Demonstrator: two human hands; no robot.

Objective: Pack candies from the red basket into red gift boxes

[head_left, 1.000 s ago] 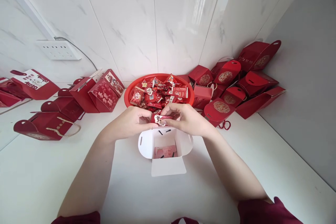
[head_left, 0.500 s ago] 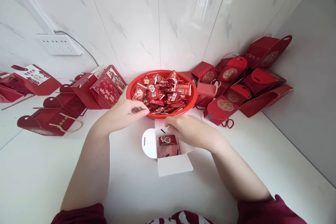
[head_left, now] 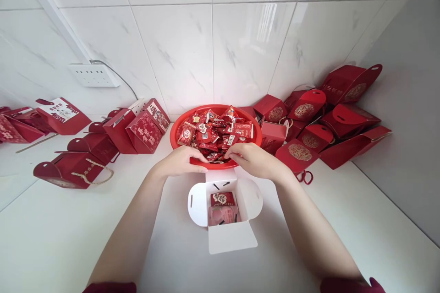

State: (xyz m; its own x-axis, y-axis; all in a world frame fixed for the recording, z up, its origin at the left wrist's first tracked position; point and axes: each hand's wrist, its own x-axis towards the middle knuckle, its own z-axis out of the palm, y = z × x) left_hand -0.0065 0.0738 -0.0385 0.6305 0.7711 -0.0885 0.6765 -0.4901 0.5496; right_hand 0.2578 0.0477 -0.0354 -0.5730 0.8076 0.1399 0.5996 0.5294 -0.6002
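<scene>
A red plastic basket (head_left: 174, 139) holds a heap of red wrapped packets (head_left: 209, 135). At the basket's front left rim is my left hand (head_left: 184, 160), its thumb and fingers apart with nothing between them. My right hand (head_left: 245, 155) reaches over the front right rim, fingertips down among the packets; whether it pinches one is too small to tell. Just below the basket stands an open white-lined box (head_left: 233, 237), its flaps spread. Inside it lie a red packet (head_left: 222, 198) and a pink item (head_left: 223, 214).
Red gift boxes (head_left: 304, 110) are piled at the right against a grey panel (head_left: 409, 114). More red boxes (head_left: 137, 130) stand at the left, one with a rope handle (head_left: 94, 171). A socket strip (head_left: 94, 75) is on the tiled wall.
The view has tilted up, so things sit lower. My right hand has moved from the box's back edge up to the packets, uncovering the box's right flap. My left hand has moved slightly right.
</scene>
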